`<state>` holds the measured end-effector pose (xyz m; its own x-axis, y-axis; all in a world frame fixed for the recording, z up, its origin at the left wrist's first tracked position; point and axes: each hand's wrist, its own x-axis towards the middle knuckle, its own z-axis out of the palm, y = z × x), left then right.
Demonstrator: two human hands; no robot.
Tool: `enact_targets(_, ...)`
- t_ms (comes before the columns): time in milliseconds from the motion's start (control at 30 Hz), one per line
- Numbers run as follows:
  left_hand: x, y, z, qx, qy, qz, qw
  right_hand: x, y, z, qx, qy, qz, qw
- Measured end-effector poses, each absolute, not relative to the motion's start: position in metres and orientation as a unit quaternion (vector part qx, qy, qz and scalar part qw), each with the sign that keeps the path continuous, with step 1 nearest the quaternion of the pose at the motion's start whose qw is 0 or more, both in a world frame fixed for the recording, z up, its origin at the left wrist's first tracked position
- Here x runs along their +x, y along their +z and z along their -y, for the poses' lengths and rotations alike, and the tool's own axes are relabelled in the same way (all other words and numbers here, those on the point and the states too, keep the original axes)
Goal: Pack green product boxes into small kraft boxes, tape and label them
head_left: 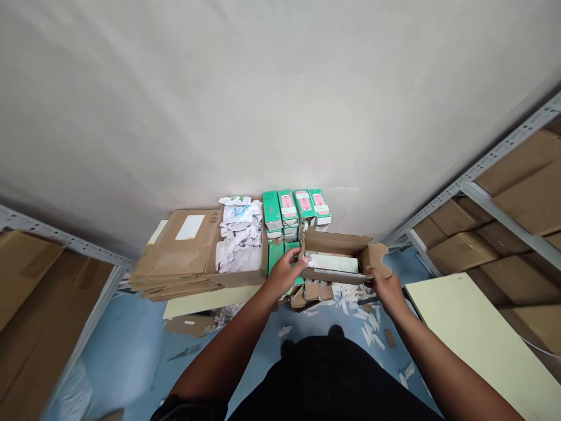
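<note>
Between my hands is an open brown cardboard box (337, 241), held in the air with one end flap folded out to the right. Inside it lies a pale green and white carton (335, 262). My left hand (288, 270) grips the box's left end, thumb over the near edge. At the right end, my right hand (386, 290) holds the near corner below the flap, its fingers partly hidden. Behind and left of the box stand stacked green cartons (280, 209) with pink panels. Left of those, crumpled white paper (240, 240) fills another cardboard box.
Flattened cardboard boxes (179, 245) are piled at left on a pale tabletop (210, 300). Paper scraps (372, 327) litter the blue floor (131, 345). Shelves with brown boxes (464, 252) stand on the right, beside a pale yellow board (477, 327). A wall (280, 99) rises behind.
</note>
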<state>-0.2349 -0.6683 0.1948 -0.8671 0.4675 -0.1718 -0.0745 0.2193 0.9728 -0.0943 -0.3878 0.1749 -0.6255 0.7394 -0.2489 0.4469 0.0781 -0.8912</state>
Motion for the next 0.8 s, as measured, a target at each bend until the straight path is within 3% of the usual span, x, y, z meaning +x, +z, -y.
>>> enact_targets(200, -0.205, 0.204, 0.594, 0.160, 0.613, -0.731, 0.252, -0.038, 0.180, 0.348, -0.469, 0.431, 0.754, 0.160)
enact_targets(367, -0.171, 0.188, 0.513, 0.150, 0.600, -0.727, 0.298, 0.020, 0.167, 0.301, -0.494, 0.443, 0.714, 0.222)
enact_targets(800, -0.036, 0.152, 0.260, 0.230, 0.557, -0.704, 0.375, 0.229, 0.102, 0.143, -0.591, 0.497, 0.576, 0.268)
